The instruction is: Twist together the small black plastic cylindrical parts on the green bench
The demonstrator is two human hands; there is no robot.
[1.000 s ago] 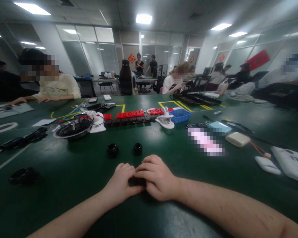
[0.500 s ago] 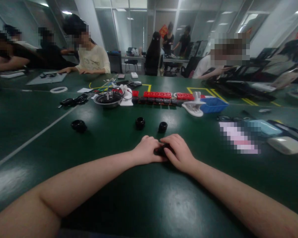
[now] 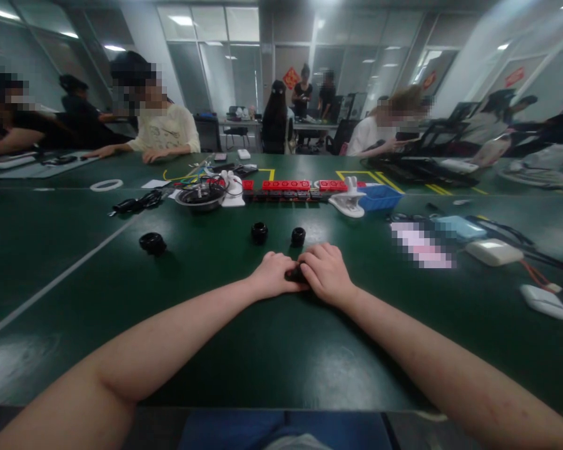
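Head view: where's the black piece (image 3: 293,274)?

Between left hand (image 3: 276,274) and right hand (image 3: 327,272), at the middle of the green table (image 3: 244,350).

Fingers?

Both sets curled in close, gripping it, hiding most of it.

Progress?

One piece in hand. Standing apart on the far side: left ring (image 3: 152,243), middle ring (image 3: 259,232), right ring (image 3: 298,236), all black. Can't tell whether the held piece is finished, or what's left.

Edges, room?

Near edge (image 3: 244,409) well apart from the hands, green surface between. Right ring is tightest, just beyond the fingers. Farther: red blocks (image 3: 286,185), white clip (image 3: 349,201), blue bin (image 3: 380,197), roughly in a row.
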